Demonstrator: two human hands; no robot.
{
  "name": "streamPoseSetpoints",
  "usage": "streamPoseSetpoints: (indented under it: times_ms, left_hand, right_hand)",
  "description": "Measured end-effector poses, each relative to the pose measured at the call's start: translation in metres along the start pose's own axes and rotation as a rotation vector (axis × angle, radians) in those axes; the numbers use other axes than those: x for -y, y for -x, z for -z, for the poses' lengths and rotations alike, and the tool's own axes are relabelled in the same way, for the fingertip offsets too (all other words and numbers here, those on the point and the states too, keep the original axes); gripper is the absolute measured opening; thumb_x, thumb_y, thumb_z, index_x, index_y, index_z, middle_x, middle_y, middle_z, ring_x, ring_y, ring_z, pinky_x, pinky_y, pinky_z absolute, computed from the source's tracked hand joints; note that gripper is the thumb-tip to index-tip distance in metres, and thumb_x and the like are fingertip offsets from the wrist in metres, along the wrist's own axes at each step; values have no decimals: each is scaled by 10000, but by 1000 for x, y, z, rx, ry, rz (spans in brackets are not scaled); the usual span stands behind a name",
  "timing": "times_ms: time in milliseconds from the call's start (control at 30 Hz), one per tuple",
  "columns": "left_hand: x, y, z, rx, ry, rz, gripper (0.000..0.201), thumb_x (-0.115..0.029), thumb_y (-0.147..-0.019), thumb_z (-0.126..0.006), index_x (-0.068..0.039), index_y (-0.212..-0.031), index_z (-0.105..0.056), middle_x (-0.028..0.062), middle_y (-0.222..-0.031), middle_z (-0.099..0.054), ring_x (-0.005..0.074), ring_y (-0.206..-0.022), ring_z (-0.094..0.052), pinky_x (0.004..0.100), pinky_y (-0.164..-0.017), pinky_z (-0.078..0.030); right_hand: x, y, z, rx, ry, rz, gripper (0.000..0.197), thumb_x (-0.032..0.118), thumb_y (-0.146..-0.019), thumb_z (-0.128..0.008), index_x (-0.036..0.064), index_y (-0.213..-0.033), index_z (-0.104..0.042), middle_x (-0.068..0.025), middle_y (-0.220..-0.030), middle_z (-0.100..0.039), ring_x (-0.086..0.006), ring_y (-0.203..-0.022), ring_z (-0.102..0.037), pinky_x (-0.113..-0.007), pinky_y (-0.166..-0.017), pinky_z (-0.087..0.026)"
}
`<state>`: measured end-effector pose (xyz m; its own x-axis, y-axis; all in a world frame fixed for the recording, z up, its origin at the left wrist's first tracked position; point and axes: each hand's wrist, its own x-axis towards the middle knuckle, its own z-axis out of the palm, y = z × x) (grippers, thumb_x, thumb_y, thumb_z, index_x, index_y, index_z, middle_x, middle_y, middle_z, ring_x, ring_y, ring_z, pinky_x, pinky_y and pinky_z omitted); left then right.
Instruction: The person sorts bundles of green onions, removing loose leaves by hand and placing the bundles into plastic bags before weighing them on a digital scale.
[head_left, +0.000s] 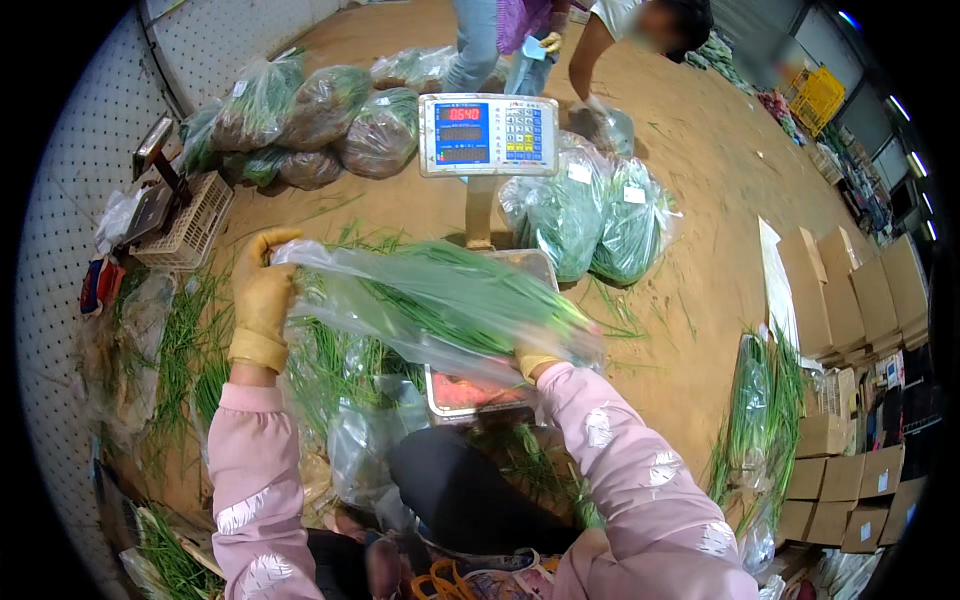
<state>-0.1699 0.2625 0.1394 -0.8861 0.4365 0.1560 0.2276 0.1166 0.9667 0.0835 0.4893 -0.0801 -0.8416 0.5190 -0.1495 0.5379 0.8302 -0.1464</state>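
Head view: at the left, the gloved left hand [262,300] is clamped on the loose end of a long clear plastic bag [340,268], which stretches rightward over the electronic platform scale [488,135]. In the middle, a bundle of what look like scallions [445,290] shows through the film, leaves toward the left and paler stem ends toward the right. The gloved right hand [537,360] is at the near side of that stem end — film and sleeve hide its fingers, so I cannot tell how they are set. The load should be light, the leaves limp and easily bruised, the film slippery; the firmer stems would take a supporting palm best — the loose film, a pinched fold
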Motion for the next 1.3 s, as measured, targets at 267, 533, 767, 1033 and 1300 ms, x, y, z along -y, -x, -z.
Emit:
streamPoseSetpoints:
  times_ms: [267,533,767,1033,1300]
  left_hand:
    - [14,39,-1,182,-270,-13,494,11,-702,-580,-28,-1172,-434,90,-975,-538,155,-870,-531,248,-725,-455]
    - [37,123,73,195,-162,188,734,-49,-682,-653,-94,-1318,-289,153,-1293,-357,288,-1149,-392,369,-920,-354]
    - [262,268,278,62,-561,547,589,-279,-745,-605,-99,-1264,-395,185,-1266,-400,279,-1166,-389,343,-930,-348]
    - [305,337,274,-278,-548,830,438,-320,-745,-504,-20,-1060,-560,218,-1035,-566,353,-999,-524,354,-875,-402]
    - [383,280,305,-256,-680,807,355,-308,-779,-493,-28,-970,-600,184,-956,-595,315,-903,-565,346,-830,-427]
  right_hand:
    - [25,36,22,-71,-54,35,560,420,-734,-573,60,-1154,-486,-183,-1028,-568,-324,-939,-549,-411,-794,-431]
    - [67,82,98,-21,-403,207,467,369,-786,-538,43,-1119,-506,-193,-955,-587,-336,-862,-568,-399,-763,-439]
    - [224,91,119,-410,-527,1126,414,145,-742,-633,39,-1124,-514,-152,-967,-586,-253,-823,-583,-317,-732,-465]
    - [315,68,-18,566,-266,976,411,227,-780,-605,53,-1140,-508,-192,-981,-587,-294,-872,-589,-342,-745,-460]
    - [356,59,-7,765,-303,911,452,165,-767,-613,39,-1175,-467,-186,-1013,-582,-298,-914,-580,-335,-789,-458]
